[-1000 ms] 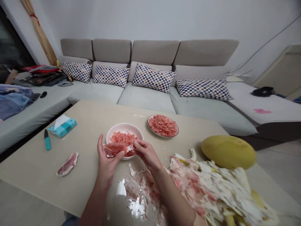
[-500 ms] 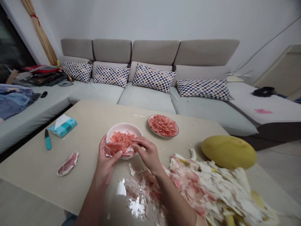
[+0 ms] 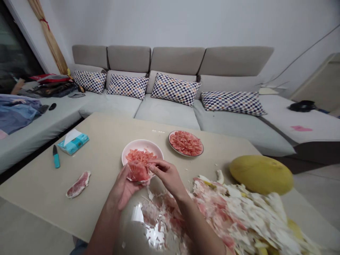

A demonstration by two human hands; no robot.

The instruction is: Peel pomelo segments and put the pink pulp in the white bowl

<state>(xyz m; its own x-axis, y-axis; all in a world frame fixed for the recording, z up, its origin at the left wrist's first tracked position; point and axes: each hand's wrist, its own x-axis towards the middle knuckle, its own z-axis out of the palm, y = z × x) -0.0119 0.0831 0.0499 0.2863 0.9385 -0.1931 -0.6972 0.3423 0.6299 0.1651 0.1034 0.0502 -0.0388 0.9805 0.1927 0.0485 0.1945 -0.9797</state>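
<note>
My left hand [image 3: 122, 187] is closed around a pomelo segment [image 3: 138, 172], its pink flesh bared and turned up. The fingers of my right hand [image 3: 166, 174] pinch the right edge of that same segment, where pale membrane shows. Both hands are over the near rim of a white bowl [image 3: 156, 148] that holds loose pink pulp [image 3: 139, 155]. Behind it to the right, a dark-rimmed plate [image 3: 173, 150] bears a heap of pomelo pulp [image 3: 186, 142]. Another segment, still in its membrane [image 3: 78, 184], lies on the table to the left.
A heap of white peel and membrane [image 3: 239, 212] covers the table's right front, beside a whole yellow-green pomelo [image 3: 261, 174]. At the left are a teal-handled knife [image 3: 56, 157] and a tissue pack [image 3: 73, 142]. A grey sofa [image 3: 167, 111] with checkered cushions stands behind the table [image 3: 106, 141].
My left hand has tilted the segment so its flesh faces up more, with the palm now turned beneath it. My right fingers stay at its edge. The whole view has shifted slightly.
</note>
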